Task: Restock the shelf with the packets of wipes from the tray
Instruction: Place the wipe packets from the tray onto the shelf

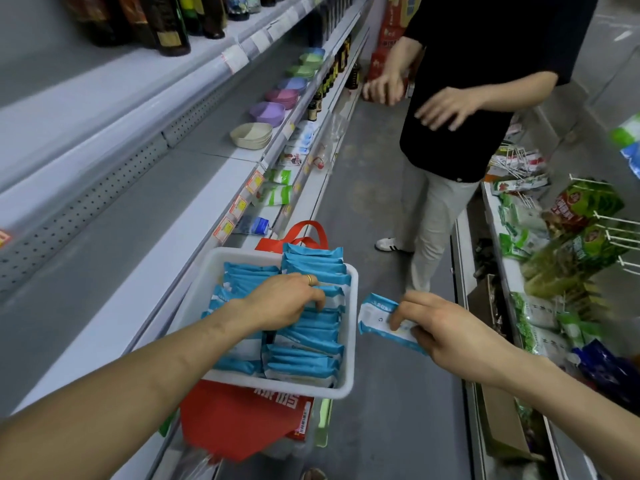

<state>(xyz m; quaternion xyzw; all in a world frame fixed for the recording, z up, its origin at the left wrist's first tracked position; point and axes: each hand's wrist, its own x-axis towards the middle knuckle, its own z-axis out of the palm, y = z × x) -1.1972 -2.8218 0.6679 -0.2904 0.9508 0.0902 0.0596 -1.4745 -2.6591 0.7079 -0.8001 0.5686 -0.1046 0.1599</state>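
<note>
Left hand (287, 299) is reaching into the white tray (350, 358), fingers curling round a blue packet (334, 299). Right hand (450, 330) is pinching another packet (379, 318) beside the tray. Pulling straight up is probably keeping the others tidy before the shelf (156, 237).

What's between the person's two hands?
Head view: from the left hand, which grips wipe packets in the tray, come more packets, the tray's right rim, then the single packet the right hand pinches.

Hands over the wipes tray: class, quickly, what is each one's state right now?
Left hand: closed on a standing packet in the white tray.
Right hand: closed, pinching a loose packet beside the tray.
</note>
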